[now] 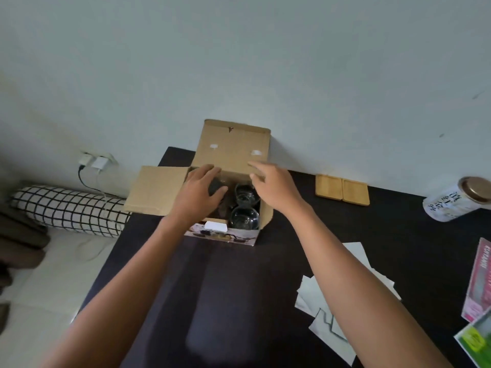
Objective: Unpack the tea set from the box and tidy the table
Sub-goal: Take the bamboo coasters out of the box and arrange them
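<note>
The cardboard box (212,181) stood open at the far edge of the dark table (239,288), its back flap raised against the wall and its left flap folded out flat. Inside it, two clear glass cups (244,208) sat one behind the other on the right side, and something dark lay on the left, too dim to name. The left hand (202,189) reached down into the left half, fingers relaxed and loosely spread over the dark piece, not plainly gripping it. The right hand (268,184) hovered over the box's right rim, fingers straight and slightly apart, holding nothing. The step in hand looked like the first lift out of the box. To do it well, the left hand should probably close fully round the dark piece before raising it, and draw it straight up so it did not knock the glass just beside it. The right hand would serve best by steadying the box wall. The free space near the two wooden coasters (342,191) seemed a sensible landing spot, away from the loose white papers (332,314), the jar (457,203) and the leaflets (478,301) on the right.
</note>
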